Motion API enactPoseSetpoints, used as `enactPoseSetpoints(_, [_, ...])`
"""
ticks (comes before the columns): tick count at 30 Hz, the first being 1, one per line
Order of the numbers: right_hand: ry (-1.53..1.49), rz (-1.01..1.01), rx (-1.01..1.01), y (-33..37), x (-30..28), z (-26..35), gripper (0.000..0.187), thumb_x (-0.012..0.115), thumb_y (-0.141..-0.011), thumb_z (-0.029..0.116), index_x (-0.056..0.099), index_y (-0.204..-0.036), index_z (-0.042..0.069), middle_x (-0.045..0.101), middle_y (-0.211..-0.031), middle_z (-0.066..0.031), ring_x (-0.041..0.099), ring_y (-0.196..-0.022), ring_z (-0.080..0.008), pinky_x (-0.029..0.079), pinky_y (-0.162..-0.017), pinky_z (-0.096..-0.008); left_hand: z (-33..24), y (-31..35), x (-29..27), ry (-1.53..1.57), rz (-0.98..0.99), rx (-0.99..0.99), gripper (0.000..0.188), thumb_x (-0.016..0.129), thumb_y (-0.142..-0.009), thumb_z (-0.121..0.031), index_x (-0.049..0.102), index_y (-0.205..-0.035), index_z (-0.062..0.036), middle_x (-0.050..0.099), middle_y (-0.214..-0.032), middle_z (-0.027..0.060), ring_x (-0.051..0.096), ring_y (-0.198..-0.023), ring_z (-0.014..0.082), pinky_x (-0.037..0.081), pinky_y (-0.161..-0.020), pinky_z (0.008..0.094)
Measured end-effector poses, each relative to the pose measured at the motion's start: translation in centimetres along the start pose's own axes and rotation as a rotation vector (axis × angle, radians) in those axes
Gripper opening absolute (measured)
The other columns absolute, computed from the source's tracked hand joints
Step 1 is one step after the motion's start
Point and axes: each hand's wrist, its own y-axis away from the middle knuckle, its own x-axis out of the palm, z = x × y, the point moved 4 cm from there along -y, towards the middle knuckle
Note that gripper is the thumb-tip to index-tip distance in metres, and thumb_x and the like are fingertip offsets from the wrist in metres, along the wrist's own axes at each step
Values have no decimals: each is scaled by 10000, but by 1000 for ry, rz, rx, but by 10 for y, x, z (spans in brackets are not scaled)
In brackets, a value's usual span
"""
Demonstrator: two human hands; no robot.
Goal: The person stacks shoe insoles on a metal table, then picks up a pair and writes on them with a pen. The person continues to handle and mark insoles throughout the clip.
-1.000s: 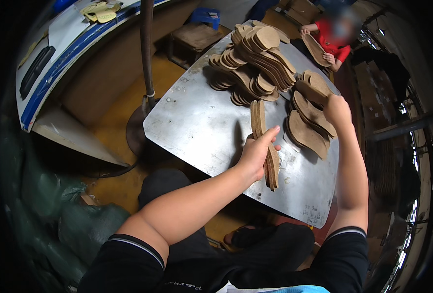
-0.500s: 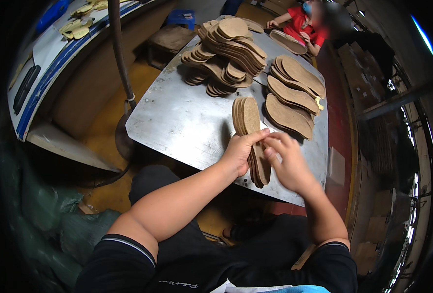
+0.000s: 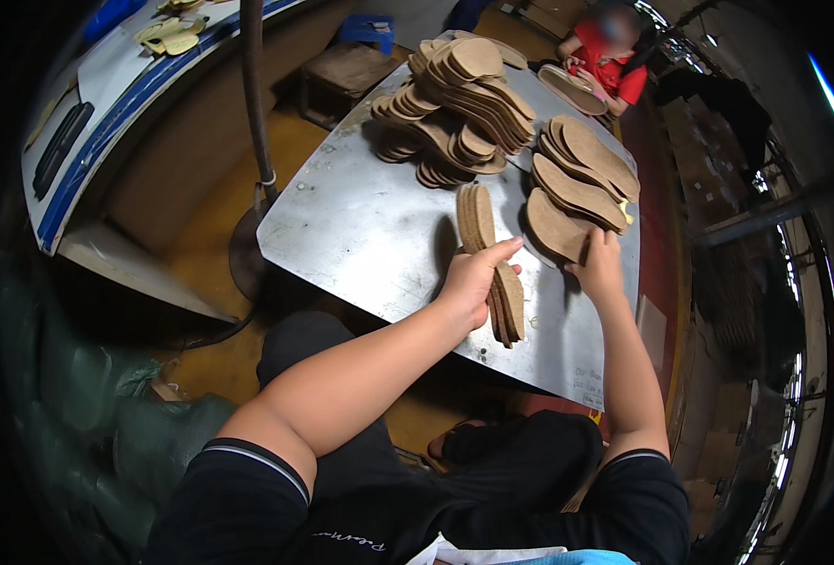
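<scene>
Stack point(image 3: 476, 221) at table point(image 3: 342, 235) edge, gripped in left hand point(image 3: 476, 285); right hand point(image 3: 598, 264) apparently pinches near insole point(image 3: 553, 224). Judged partway: 1 stack gathered; far insoles point(image 3: 598, 158) and pile point(image 3: 478, 104) lie unheld.

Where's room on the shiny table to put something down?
The metal table is bare between its left edge, the big insole pile and the left hand; a smaller patch, between the held insoles and right forearm. It's crowded around the pile and right-side insole row.
</scene>
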Motion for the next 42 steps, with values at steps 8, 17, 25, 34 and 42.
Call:
enactPoseSetpoints(8, [-498,36,163,54,-42,20,737,909,-966,376,583,-1476,-46,680,-1153,-240,707,-1088,-392,593,-983,-513,4,3,-1,-76,27,15,642,974,-949,-379,674,-1351,22,735,-1206,121,736,-1081,239,656,-878,477])
enactPoseSetpoints(17, [-599,330,-131,108,-53,135,707,591,-1182,513,590,-1567,-80,671,-1210,-350,672,-1197,-530,534,-1082,-543,5,41,17,-165,222,98,486,996,-934,-293,724,-1210,0,778,-1085,101,757,-954,180,635,-839,352])
enactPoseSetpoints(25, [-395,-50,-279,19,-137,157,596,840,-1035,385,698,-1341,-106,758,-1240,-294,718,-1197,-492,570,-1054,-522,-12,34,9,19,157,37,356,914,-1000,-249,715,-1149,5,751,-1019,120,774,-919,244,670,-794,426])
enactPoseSetpoints(34, [-48,-165,-303,-180,-114,328,957,940,-919,336,455,-1655,-40,717,-1426,-308,700,-1326,-491,564,-1158,-533,-21,10,-11,17,-37,0,403,956,-965,-272,668,-1108,-31,668,-980,67,732,-878,222,651,-767,427])
enactPoseSetpoints(42, [-419,-700,-324,-192,-119,235,601,807,-949,140,633,-1491,-54,779,-1190,-359,784,-1130,-506,620,-1006,-540,-36,19,-10,-40,4,15,350,950,-963,-292,701,-1022,-53,712,-887,77,745,-814,226,660,-766,427])
